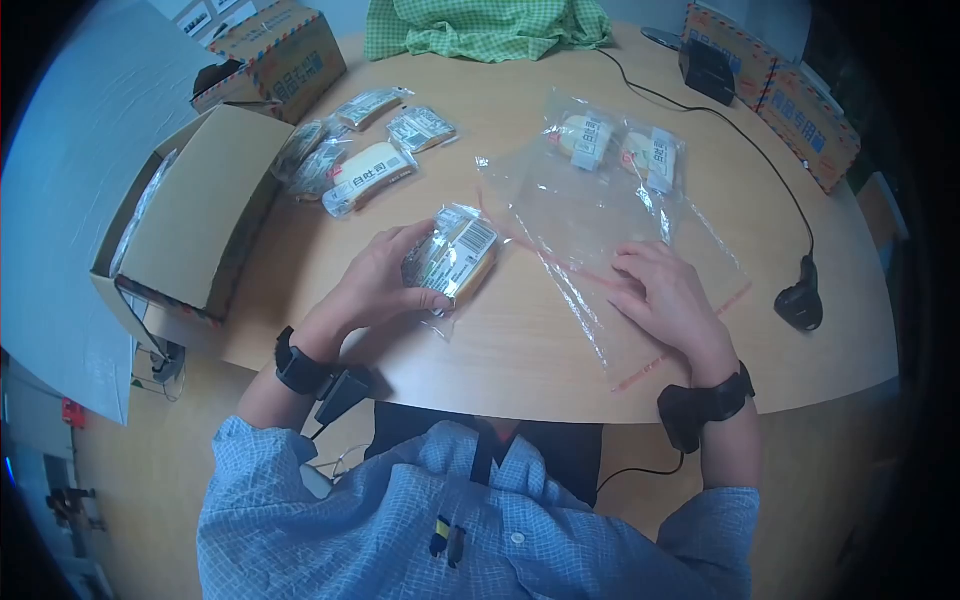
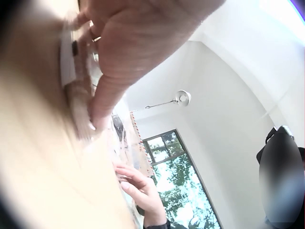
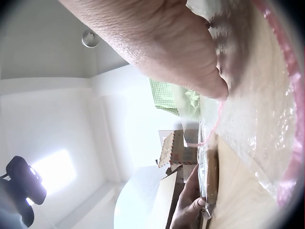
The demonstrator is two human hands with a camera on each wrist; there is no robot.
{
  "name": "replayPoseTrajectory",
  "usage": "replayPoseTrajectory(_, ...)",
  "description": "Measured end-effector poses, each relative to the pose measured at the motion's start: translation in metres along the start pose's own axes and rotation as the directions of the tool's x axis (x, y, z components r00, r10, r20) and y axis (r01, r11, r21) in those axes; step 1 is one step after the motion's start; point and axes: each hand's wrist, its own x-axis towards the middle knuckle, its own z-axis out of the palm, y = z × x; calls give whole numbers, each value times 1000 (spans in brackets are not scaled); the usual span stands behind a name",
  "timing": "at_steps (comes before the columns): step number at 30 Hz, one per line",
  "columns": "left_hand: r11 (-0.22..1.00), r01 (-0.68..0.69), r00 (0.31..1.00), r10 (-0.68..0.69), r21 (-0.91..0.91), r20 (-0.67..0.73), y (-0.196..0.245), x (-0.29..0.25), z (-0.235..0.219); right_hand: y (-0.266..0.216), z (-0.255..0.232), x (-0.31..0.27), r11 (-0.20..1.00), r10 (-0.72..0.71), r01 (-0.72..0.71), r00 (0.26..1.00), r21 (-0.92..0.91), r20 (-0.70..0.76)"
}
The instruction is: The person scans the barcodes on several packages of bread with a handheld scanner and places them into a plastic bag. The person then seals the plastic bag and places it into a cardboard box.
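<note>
My left hand (image 1: 375,280) grips a wrapped slice of bread (image 1: 458,258), its thumb along the near edge and its fingers across the far end. A printed label with a barcode faces up on the clear wrapper. To the right lies a large clear plastic bag (image 1: 560,215) with pink strips along its mouth, which faces me. My right hand (image 1: 675,305) pinches the upper lip of that mouth between thumb and fingers; the fingertips are partly hidden in the right wrist view. Two wrapped white breads (image 1: 585,140) lie at the bag's far end.
Several wrapped breads (image 1: 370,175) lie in a loose group at the back left, beside an open cardboard box (image 1: 205,200). A green checked cloth (image 1: 490,28) sits at the far edge. A black cable (image 1: 755,150) runs down the right side to a black device (image 1: 800,297).
</note>
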Motion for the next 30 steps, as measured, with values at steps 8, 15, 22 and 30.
replayPoseTrajectory(8, 850, 344, 938, -332, -398, 103, -16, -3, -11, 3, 2, -1, 1000, -18, 18, 999, 10, -28)
replayPoseTrajectory(15, 340, 126, 983, -168, -932, 72, 13, -14, -22, 2, 1, -2, 1000, -16, 16, 1000, 21, -16)
replayPoseTrajectory(22, 229, 409, 900, 60, -883, 432, 59, 24, 1, 1, 2, -2, 1000, -3, 3, 1000, 6, -15)
replayPoseTrajectory(30, 306, 333, 930, 48, -892, 363, 72, 85, 35, 1, -7, -3, 991, 124, -125, 992, 36, 28)
